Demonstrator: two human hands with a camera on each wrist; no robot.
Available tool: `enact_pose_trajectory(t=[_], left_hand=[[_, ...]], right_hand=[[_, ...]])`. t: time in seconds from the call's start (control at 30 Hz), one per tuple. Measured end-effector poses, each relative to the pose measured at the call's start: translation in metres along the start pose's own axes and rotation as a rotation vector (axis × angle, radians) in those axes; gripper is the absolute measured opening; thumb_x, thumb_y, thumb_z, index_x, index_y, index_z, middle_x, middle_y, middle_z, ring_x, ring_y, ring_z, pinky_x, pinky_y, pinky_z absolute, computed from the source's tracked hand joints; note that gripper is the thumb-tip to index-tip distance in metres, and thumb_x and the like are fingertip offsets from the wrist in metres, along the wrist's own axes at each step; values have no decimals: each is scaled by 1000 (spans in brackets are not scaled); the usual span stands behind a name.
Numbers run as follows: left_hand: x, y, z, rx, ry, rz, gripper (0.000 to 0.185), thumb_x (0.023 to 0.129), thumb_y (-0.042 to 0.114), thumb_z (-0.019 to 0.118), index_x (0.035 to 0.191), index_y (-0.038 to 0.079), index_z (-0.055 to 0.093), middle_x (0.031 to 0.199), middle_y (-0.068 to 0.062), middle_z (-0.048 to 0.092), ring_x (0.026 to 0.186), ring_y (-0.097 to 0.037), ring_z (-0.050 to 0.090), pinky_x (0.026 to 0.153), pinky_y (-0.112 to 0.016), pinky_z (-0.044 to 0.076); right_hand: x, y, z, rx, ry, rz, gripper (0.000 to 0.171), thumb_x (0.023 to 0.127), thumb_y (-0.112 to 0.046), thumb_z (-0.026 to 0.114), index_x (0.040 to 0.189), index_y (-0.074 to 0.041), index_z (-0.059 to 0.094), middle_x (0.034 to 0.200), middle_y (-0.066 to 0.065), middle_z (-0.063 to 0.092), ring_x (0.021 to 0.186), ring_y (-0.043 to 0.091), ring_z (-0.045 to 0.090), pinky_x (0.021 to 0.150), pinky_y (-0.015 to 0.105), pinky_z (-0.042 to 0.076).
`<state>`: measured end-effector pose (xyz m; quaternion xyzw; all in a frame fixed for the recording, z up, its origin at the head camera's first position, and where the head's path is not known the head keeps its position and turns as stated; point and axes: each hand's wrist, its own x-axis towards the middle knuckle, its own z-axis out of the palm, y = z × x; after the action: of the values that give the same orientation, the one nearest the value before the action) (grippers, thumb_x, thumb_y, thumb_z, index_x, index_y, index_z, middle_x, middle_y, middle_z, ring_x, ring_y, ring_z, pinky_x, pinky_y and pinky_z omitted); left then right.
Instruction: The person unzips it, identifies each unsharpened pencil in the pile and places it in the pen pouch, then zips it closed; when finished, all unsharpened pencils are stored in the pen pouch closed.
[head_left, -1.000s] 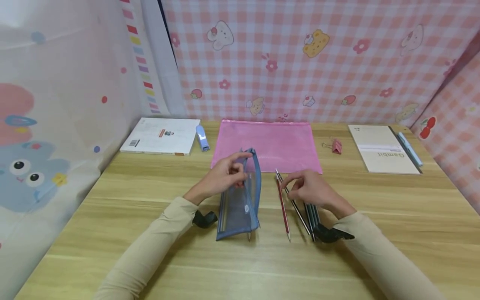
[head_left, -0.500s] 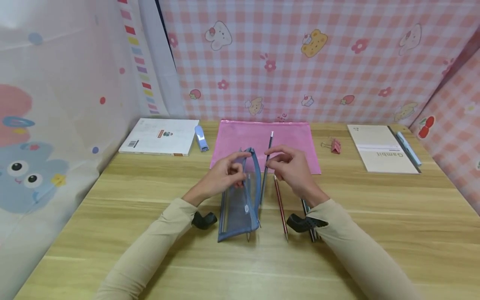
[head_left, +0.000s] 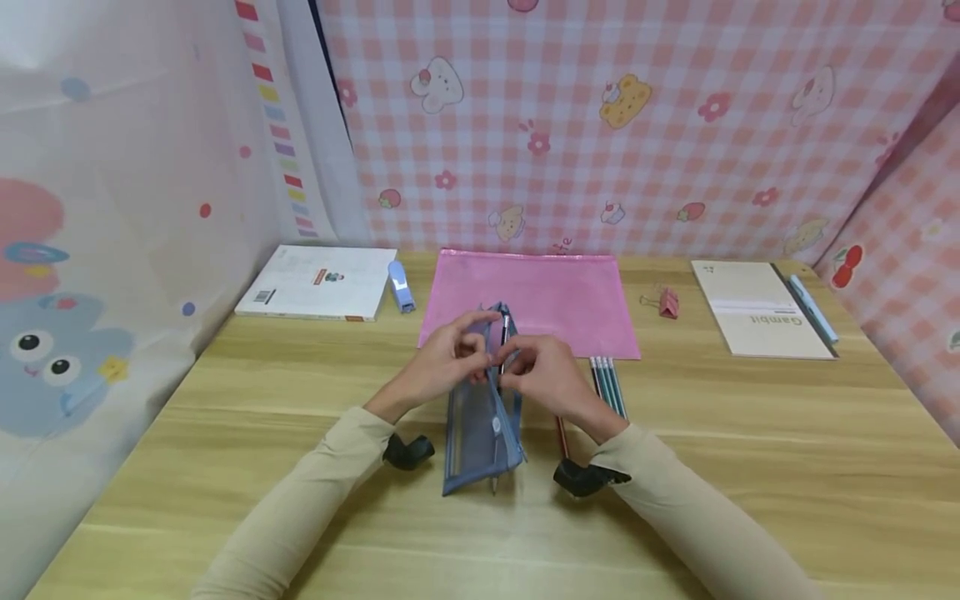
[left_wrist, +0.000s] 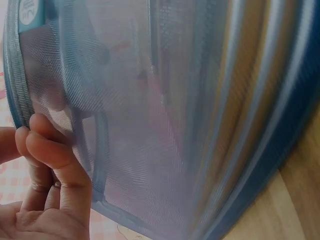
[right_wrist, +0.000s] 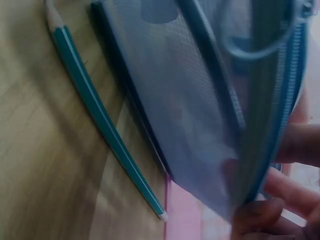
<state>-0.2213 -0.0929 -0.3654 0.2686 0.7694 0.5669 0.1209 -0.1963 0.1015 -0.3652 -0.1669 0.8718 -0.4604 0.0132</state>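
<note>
A blue mesh pencil pouch (head_left: 482,417) stands on its edge near the middle of the counter (head_left: 750,467), its far end lifted toward the pink zip folder (head_left: 534,296). The left hand (head_left: 442,367) pinches the pouch's far left rim, thumb and fingers curled on the binding, as the left wrist view confirms. The right hand (head_left: 543,375) meets it at the mouth, fingers curled around what seems to be a dark pencil (head_left: 504,333) going in — the overlap of fingers makes that hard to confirm. Just right of the pouch lie a red pencil (head_left: 561,433), partly under the right wrist, and a row of teal pencils (head_left: 607,385). Farther off sit a white book (head_left: 318,282), a blue stapler (head_left: 401,287), a pink binder clip (head_left: 667,302) and a notebook (head_left: 757,310) with a pen (head_left: 812,308) beside it. The risk, as I judge it: the mouth is narrow and soft, so a tip could snag the mesh or slip outside, and the sleeve could roll the loose pencils — especially the red one.
</note>
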Motion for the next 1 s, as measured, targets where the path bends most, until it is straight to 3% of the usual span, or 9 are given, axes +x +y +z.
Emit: enact_pose_trajectory(t=[0.13,0.3,0.43,0.7,1.0], left_hand=[[-1,0,1,5,-2,-4,56,97,2,53,151,3,37,72,1,59,68,-12,61,67,-26,56],[0,1,1,6,2,-17,57,96,1,54,151,3,38,73,1,60,68,-13,62,66,-26,56],[0,1,0,-4,8,-5,58,95,0,55,151,2,37,72,0,60,68,-13,63,66,-26,57],[-4,-1,-1,1,-6,-15,58,96,1,55,151,2,37,72,1,59,69,-12,63,67,-26,58],[-5,-3,-3,14,-9,-25,58,96,1,54,152,2,37,73,1,59,69,-12,62,67,-26,58]], right_hand=[[-1,0,-3,-40,-65,-37,21,83,-6,69,104,-10,74,79,7,75,67,10,63,58,24,49],[-5,0,-18,-36,8,-75,15,86,-9,71,100,-10,76,82,7,76,64,12,60,55,24,47],[-10,10,-42,-65,35,-98,8,87,-9,73,95,-8,74,81,9,74,66,14,60,57,22,46],[-44,60,-83,-160,-175,22,11,88,-12,75,96,-6,71,82,5,68,71,13,58,59,22,47],[-54,69,-82,-301,-241,-39,13,84,-9,77,96,-10,72,77,-2,68,69,7,57,59,20,46]])
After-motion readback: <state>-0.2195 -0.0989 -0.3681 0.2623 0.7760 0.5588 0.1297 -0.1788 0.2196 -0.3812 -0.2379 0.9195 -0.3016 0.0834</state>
